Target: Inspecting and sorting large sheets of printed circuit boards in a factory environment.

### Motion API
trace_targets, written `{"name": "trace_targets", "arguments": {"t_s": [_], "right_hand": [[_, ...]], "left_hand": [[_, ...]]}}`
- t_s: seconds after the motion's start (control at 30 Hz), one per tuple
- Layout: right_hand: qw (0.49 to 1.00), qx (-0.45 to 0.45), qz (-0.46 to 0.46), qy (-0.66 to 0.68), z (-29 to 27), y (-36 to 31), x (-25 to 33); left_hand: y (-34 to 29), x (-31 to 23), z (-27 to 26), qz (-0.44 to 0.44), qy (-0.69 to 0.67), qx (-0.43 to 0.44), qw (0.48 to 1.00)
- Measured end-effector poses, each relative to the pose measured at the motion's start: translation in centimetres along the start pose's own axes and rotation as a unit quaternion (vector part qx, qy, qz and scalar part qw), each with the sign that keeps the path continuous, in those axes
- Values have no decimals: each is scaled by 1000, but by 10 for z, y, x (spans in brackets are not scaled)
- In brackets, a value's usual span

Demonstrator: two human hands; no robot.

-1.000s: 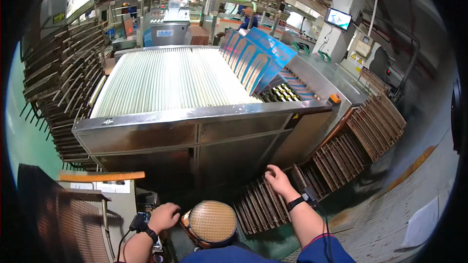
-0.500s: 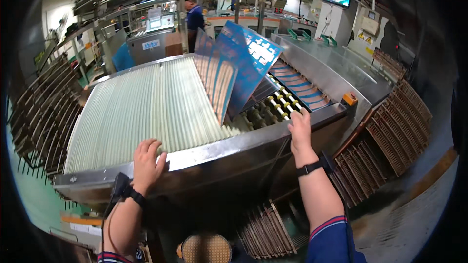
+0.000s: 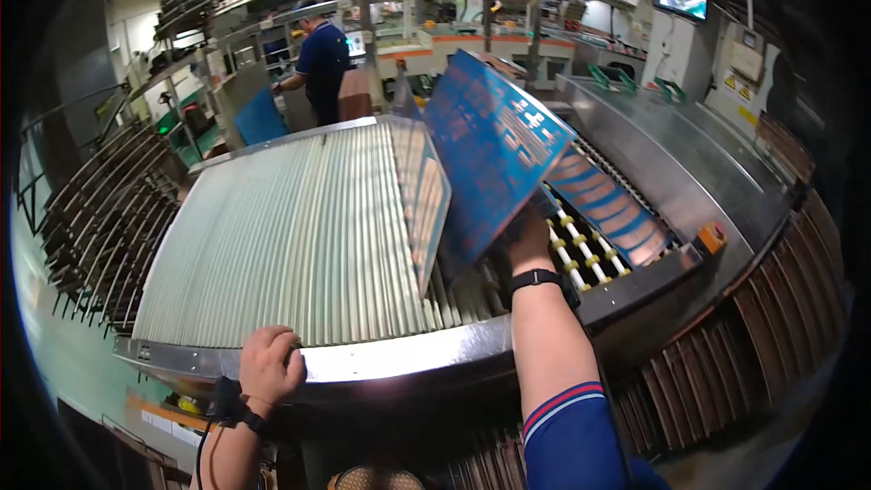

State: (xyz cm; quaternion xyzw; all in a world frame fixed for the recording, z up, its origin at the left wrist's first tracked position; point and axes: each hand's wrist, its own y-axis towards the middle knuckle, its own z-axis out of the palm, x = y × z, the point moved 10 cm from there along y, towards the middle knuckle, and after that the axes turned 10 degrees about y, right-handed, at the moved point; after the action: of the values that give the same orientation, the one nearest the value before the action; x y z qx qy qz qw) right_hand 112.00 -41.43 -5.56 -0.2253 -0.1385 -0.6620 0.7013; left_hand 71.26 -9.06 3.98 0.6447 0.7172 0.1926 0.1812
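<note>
A blue printed circuit panel (image 3: pixel 494 150) with copper and white pattern stands tilted over the rollers of a metal machine. My right hand (image 3: pixel 529 240) reaches in behind its lower right edge; the fingers are hidden in shadow there, so whether they grip it cannot be seen. On the machine's front metal rim (image 3: pixel 390 360) rests my left hand (image 3: pixel 270 365), open and empty, its fingers bent and the thumb apart. Left of the blue panel, a copper-striped panel (image 3: pixel 425 209) leans against a long row of pale upright slats (image 3: pixel 281 236).
White rollers with yellow rings (image 3: pixel 588 249) show beside a copper-and-blue panel (image 3: pixel 612 204) lying flat on the right. An orange switch box (image 3: pixel 712 237) sits at the rim's right end. Brown racks (image 3: pixel 717 372) stand at right, dark racks (image 3: pixel 109 218) at left. A person (image 3: pixel 322 63) stands behind.
My right hand has moved forward and left from above the rim to the blue panel's lower edge. The left hand stays on the rim. My view has shifted, and the person behind has turned.
</note>
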Motion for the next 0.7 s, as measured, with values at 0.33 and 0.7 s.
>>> {"name": "trace_targets", "arguments": {"t_s": [0.33, 0.7], "right_hand": [[963, 4, -236, -130, 49, -53, 90], [898, -49, -371, -232, 107, -164, 117]], "left_hand": [[4, -4, -5, 0, -5, -25, 1000], [0, -4, -9, 7, 5, -61, 998]]}}
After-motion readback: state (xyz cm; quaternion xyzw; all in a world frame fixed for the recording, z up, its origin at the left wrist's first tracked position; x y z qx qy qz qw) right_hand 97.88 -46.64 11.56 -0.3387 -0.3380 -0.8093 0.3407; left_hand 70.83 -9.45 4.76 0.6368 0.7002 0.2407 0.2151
